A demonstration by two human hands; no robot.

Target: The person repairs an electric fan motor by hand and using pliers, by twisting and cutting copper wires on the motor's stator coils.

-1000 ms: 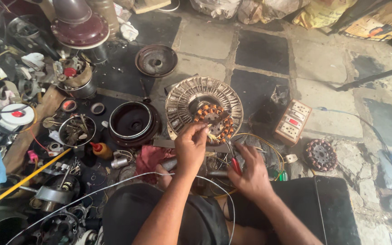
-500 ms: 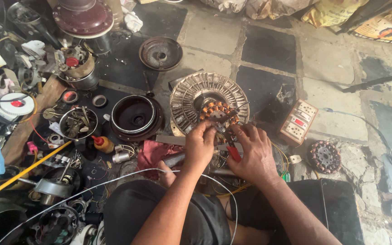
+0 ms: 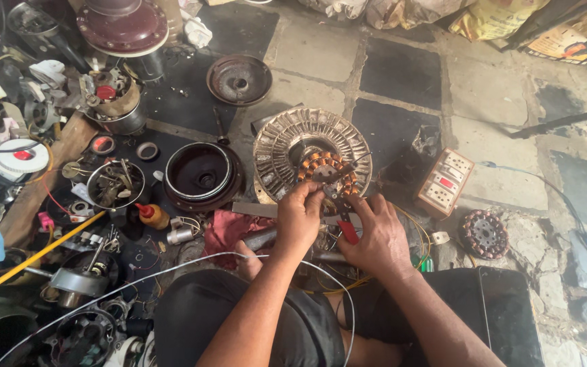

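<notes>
We have one view only, from a camera worn on the person's head. We look steeply down over both forearms to the left hand (image 3: 299, 216) and right hand (image 3: 375, 234), close below us at frame centre. The stone floor (image 3: 402, 68) runs away toward the top edge. The person's lap fills the bottom edge.

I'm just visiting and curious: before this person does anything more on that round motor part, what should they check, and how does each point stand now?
1. Left hand on the motor disc's copper coils: ok.
2. Right hand has a grip on the red-handled tool: ok.
3. Tool tip on the coils: cannot tell.
4. Disc lies flat on the floor: ok.
5. Socket board apart from the hands: ok.
</notes>
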